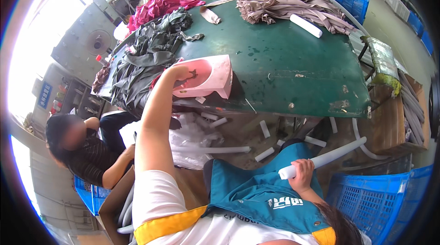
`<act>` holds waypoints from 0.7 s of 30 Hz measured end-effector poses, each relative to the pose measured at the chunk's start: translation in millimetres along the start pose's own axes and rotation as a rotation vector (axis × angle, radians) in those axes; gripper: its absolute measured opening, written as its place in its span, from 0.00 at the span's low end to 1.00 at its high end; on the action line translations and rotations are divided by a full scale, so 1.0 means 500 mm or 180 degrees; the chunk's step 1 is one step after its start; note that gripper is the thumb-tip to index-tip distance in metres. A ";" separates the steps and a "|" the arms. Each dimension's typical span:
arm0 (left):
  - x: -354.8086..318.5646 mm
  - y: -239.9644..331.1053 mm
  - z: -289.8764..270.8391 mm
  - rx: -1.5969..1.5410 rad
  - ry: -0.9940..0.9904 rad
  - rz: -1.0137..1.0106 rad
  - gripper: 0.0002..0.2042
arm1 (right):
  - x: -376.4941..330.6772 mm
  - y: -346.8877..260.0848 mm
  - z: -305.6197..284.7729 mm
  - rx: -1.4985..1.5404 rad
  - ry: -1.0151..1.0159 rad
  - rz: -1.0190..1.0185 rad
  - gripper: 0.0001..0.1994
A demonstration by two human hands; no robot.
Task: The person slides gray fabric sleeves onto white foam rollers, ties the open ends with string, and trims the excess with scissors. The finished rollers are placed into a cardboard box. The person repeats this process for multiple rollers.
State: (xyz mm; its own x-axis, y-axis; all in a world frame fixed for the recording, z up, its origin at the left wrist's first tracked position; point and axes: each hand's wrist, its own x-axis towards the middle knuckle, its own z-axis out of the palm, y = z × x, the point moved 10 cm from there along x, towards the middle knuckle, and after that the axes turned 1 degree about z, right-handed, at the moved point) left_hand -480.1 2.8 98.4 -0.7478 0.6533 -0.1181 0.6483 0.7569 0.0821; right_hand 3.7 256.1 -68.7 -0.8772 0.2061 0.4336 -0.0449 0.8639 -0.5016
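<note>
My left arm stretches forward over the table's near edge. Its hand (181, 75) reaches inside a pink plastic box (223, 78) with a rounded opening, its fingers bent together. A small dark thing shows at the fingertips, too small to name. Close to my body on the right, my right hand (302, 175) is wrapped round a long white foam tube (341, 152) near one end. The tube slants up to the right, over my teal apron (252, 185). The pink box rests at the near edge of the green table (284, 75).
Dark grey fabric (146, 68), magenta fabric (160, 7) and beige fabric strips (279, 7) lie heaped on the table. A person (82, 149) sits at the left. Cut tube pieces (264, 129) lie below. Right of me are a blue crate (362, 204) and a cardboard box (389, 126).
</note>
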 end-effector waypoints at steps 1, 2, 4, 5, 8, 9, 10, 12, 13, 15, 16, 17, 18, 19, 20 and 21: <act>-0.007 0.001 -0.005 0.0000 0.0066 0.0017 0.10 | -0.001 0.000 -0.002 0.0019 -0.0001 0.0008 0.21; -0.014 0.005 -0.007 -0.0009 0.0121 0.0052 0.11 | -0.001 -0.002 -0.005 0.0036 -0.0001 0.0020 0.21; -0.022 0.011 0.001 -0.0038 0.0196 0.0222 0.11 | -0.003 -0.002 -0.009 0.0068 0.0020 0.0018 0.21; -0.021 0.013 0.010 -0.0076 0.0203 0.0358 0.12 | -0.005 -0.002 -0.009 0.0086 0.0049 0.0009 0.22; -0.012 -0.083 0.100 -0.0222 -0.0381 0.0052 0.14 | -0.010 -0.016 -0.009 0.0246 0.0029 -0.0073 0.23; -0.010 -0.141 0.137 -0.0270 -0.0783 -0.0339 0.15 | -0.010 -0.019 -0.010 0.0317 0.0044 -0.0090 0.24; -0.010 -0.117 0.118 0.0118 -0.0136 0.0214 0.13 | -0.012 -0.013 -0.007 0.0369 0.0053 -0.0087 0.24; -0.016 -0.141 0.099 0.0075 0.0237 -0.0295 0.10 | -0.020 -0.006 -0.003 0.0489 -0.0004 -0.0049 0.23; 0.001 -0.102 0.078 0.0182 0.0369 -0.0362 0.12 | -0.023 0.005 -0.005 0.0480 -0.0007 0.0033 0.23; -0.061 -0.156 0.025 0.0590 0.1141 -0.0526 0.19 | -0.028 -0.009 -0.004 0.0600 0.0040 -0.0102 0.22; -0.024 -0.087 0.017 0.0318 0.0856 -0.0922 0.20 | -0.028 0.005 -0.007 0.0538 0.0062 -0.0013 0.22; -0.031 -0.044 -0.005 0.0620 0.0811 -0.1188 0.19 | -0.033 0.011 -0.007 0.0508 0.0105 0.0012 0.23; -0.045 -0.034 -0.015 0.0851 0.0920 -0.1053 0.17 | -0.037 0.012 -0.009 0.0521 0.0089 0.0033 0.23; -0.057 -0.016 -0.024 0.0860 0.1207 -0.1006 0.16 | -0.037 0.014 -0.010 0.0528 0.0053 0.0039 0.23; -0.057 0.014 -0.031 0.0905 0.1235 -0.1059 0.18 | -0.037 0.024 -0.008 0.0530 0.0021 0.0104 0.24; -0.057 0.039 -0.036 0.0952 0.1264 -0.1122 0.20 | -0.040 0.028 -0.005 0.0493 0.0035 0.0122 0.24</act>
State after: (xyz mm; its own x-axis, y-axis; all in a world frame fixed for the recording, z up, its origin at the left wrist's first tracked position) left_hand -448.6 -0.9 121.3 -0.8836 0.3634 0.2954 0.3209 0.9292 -0.1833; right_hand 22.1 265.3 -82.5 -0.8744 0.2434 0.4197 -0.0854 0.7743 -0.6270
